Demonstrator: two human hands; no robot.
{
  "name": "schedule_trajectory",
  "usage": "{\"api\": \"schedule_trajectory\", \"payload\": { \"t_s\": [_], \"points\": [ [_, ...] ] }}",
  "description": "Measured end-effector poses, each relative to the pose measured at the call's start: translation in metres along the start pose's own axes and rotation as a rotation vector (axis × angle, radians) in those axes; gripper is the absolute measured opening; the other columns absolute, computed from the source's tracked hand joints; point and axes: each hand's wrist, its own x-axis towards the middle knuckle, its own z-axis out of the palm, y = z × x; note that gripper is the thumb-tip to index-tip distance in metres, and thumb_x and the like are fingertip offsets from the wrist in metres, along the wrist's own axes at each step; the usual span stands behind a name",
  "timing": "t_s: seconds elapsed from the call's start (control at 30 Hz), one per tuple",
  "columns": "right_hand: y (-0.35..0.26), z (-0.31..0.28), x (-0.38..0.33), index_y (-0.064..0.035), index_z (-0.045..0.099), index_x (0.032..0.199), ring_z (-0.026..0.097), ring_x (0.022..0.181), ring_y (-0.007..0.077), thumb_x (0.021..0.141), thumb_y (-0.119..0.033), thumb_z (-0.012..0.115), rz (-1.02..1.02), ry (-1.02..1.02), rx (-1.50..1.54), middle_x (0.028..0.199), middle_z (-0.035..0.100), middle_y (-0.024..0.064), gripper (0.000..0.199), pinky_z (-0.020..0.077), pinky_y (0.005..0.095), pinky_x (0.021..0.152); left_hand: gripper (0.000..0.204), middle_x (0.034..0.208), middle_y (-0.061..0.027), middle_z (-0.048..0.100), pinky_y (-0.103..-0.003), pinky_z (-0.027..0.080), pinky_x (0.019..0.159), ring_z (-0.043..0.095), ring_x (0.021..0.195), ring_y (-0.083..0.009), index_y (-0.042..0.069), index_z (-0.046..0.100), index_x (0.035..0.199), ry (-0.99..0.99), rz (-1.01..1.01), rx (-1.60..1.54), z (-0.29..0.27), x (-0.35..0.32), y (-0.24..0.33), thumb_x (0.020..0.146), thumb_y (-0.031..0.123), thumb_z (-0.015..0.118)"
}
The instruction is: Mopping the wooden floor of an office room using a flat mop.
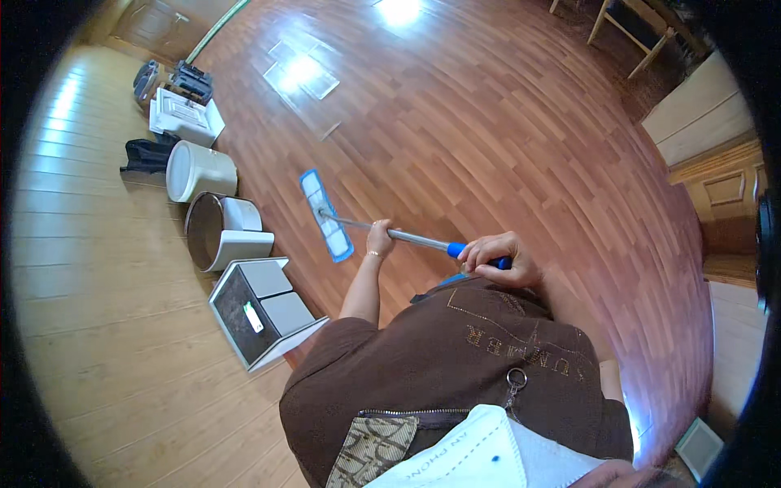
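A flat mop (326,216) with a blue-edged white pad lies against the wood-look floor, ahead and to the left of me. Its metal pole slants from the pad toward my body. My left hand (380,238) is closed around the pole partway along. Near the pole's top end, my right hand (500,259) wraps the blue and dark grip. The undersides of the fingers on both hands are partly hidden.
Along the left wall stand a small cabinet (264,309) with a dark top, a round brown-and-white bin (224,228), a white bucket (203,171) and a white box (185,116). A wooden chair (634,32) stands far right. Wooden cabinetry (720,195) lines the right side.
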Motion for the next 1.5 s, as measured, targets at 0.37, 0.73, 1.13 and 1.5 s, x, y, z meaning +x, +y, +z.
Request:
{"api": "schedule_trajectory", "payload": {
  "t_s": [0.37, 0.73, 1.13, 1.5],
  "points": [
    [-0.092, -0.035, 0.056, 0.0025, 0.064, 0.078, 0.065, 0.091, 0.0239, 0.081, -0.007, 0.063, 0.037, -0.026, -0.003, 0.082, 0.068, 0.0124, 0.01, 0.0496, 0.0375, 0.085, 0.029, 0.068, -0.0178, 0.058, -0.047, 0.043, 0.061, 0.056, 0.07, -0.0387, 0.004, 0.055, 0.066, 0.167, -0.059, -0.023, -0.066, 0.001, 0.071, 0.077, 0.028, 0.068],
    [-0.364, 0.114, 0.061, -0.0036, 0.061, 0.073, 0.067, 0.072, 0.0261, 0.074, -0.006, 0.072, -0.244, 0.083, -0.483, 0.074, 0.065, 0.01, 0.011, 0.0533, 0.0338, 0.065, 0.021, 0.07, -0.0174, 0.06, -0.045, 0.046, 0.065, 0.058, 0.072, -0.0377, 0.006, 0.06, 0.069, 0.022, 0.146, -0.199, -0.24, -0.032, 0.223, 0.076, 0.024, 0.068],
    [-0.592, 0.277, 0.127, -0.0079, 0.062, 0.097, 0.065, 0.076, 0.0244, 0.075, -0.029, 0.07, -0.384, -0.368, -0.697, 0.085, 0.065, 0.006, 0.031, 0.0484, 0.0364, 0.063, 0.022, 0.061, -0.0105, 0.051, -0.034, 0.042, 0.055, 0.054, 0.06, -0.0165, 0.005, 0.06, 0.072, -0.512, 0.407, -0.702, -0.411, -0.101, 0.364, 0.077, 0.023, 0.072],
    [-0.546, 0.294, 0.21, -0.0099, 0.062, 0.093, 0.063, 0.072, 0.0316, 0.071, -0.035, 0.079, -0.326, -0.209, -0.749, 0.078, 0.063, 0.0093, 0.037, 0.0477, 0.0388, 0.063, 0.057, 0.109, -0.0163, 0.058, -0.036, 0.046, 0.078, 0.058, 0.096, -0.0268, 0.01, 0.05, 0.121, -0.424, 0.456, -1.39, -0.569, -0.098, 0.438, 0.08, 0.046, 0.066]
  ]
}}
